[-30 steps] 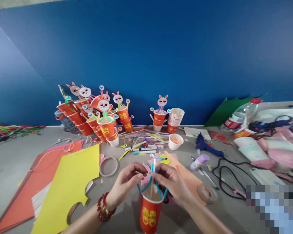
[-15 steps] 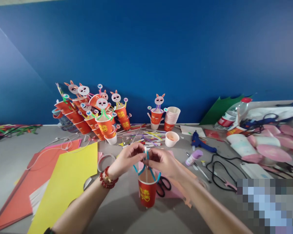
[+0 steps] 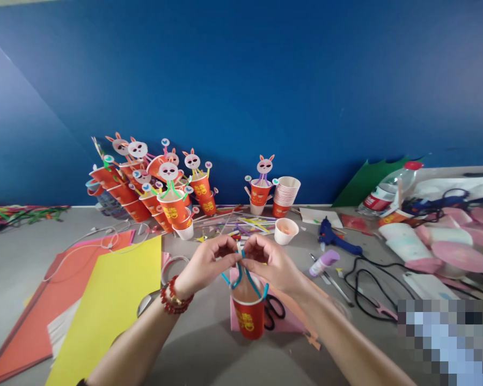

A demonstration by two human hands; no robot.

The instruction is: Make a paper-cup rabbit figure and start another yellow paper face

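Head view: left hand (image 3: pixel 208 264), right hand (image 3: pixel 272 262) on blue wire (image 3: pixel 254 283) over red cup (image 3: pixel 250 320)

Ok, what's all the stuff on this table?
red paper cup: one, red, near middle, on pink sheet.
blue fuzzy pipe cleaner: count unclear, blue, looped above that cup.
red bunny-faced paper cups: many, red, back left.
small white paper cup: one, white, behind hands.
yellow paper sheet: one, yellow, left.
blue glue gun: one, blue, right.
black-handled scissors: one, black, beside the cup.
left hand: one, pinching the pipe cleaner.
right hand: one, pinching it too.
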